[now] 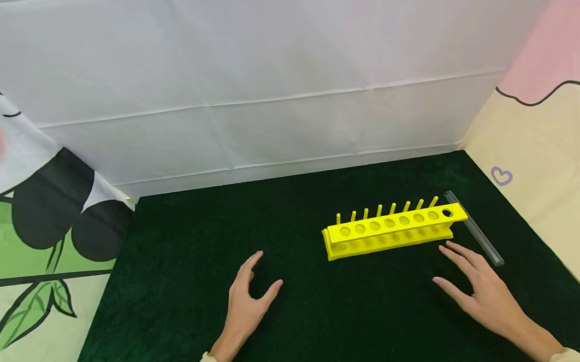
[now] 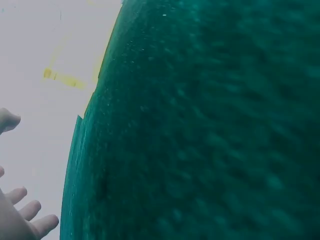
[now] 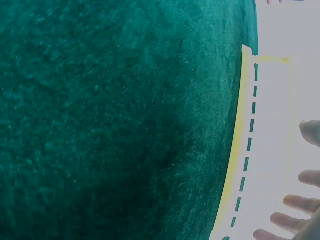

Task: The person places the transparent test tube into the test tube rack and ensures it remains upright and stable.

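A yellow test tube rack (image 1: 396,227) with a row of round holes and several upright pegs stands on the dark green cloth. Beside its right end lies a clear glass tube (image 1: 477,231), slanting toward the front. My right hand (image 1: 483,296) hovers just in front of the rack's right end, fingers spread and nothing held. To the left of the rack is my left hand (image 1: 247,301), thumb and fingers apart, holding nothing. The right wrist view shows the rack (image 3: 232,160) along the pale area near the fingers (image 3: 300,202), washed out by glare.
Dark green cloth (image 1: 185,246) covers the table. A white sheet (image 1: 265,84) hangs behind it, and printed curtains stand at the left (image 1: 46,226) and the right (image 1: 538,135).
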Action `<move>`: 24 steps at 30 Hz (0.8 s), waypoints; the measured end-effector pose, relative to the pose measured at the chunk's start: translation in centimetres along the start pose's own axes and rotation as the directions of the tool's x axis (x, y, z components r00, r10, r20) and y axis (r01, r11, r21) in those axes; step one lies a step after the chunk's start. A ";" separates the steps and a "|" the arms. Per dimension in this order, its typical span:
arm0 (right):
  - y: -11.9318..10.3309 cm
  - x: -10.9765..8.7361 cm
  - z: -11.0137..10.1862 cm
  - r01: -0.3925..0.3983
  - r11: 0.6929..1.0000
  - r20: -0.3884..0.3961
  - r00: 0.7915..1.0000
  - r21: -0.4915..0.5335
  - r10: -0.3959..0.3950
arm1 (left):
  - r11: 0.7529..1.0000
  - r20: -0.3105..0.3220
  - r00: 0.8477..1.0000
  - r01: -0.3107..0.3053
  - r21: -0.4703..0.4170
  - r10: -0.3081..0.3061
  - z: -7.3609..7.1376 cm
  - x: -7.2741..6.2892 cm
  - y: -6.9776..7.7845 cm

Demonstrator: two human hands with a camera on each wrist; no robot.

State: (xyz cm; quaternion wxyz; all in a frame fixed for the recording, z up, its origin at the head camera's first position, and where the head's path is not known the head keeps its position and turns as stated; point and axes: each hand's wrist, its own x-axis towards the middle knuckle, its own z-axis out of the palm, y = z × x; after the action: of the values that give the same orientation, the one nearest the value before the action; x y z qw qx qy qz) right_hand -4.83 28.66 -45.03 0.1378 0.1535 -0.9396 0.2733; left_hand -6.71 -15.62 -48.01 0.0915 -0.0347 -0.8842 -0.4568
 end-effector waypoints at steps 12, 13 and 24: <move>0.2 0.1 -0.6 0.012 0.997 -0.092 0.996 0.070 -0.006 | 0.985 0.046 0.996 -0.066 -0.159 0.074 0.7 1.5 2.7; 0.2 0.1 -0.6 0.007 0.997 -0.096 0.995 0.071 -0.001 | 0.983 0.047 0.996 -0.068 -0.168 0.077 0.7 1.6 3.3; 0.7 0.2 -1.7 -0.095 0.993 -0.111 0.989 0.066 0.102 | 0.965 0.085 0.993 -0.059 -0.257 0.083 2.3 2.3 5.5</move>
State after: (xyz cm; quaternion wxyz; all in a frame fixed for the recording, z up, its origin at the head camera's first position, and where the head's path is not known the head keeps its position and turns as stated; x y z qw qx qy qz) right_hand -4.93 30.09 -43.94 0.1728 0.0953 -0.9279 0.3163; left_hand -8.45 -10.62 -44.48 0.0608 -0.0995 -0.8200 -0.5604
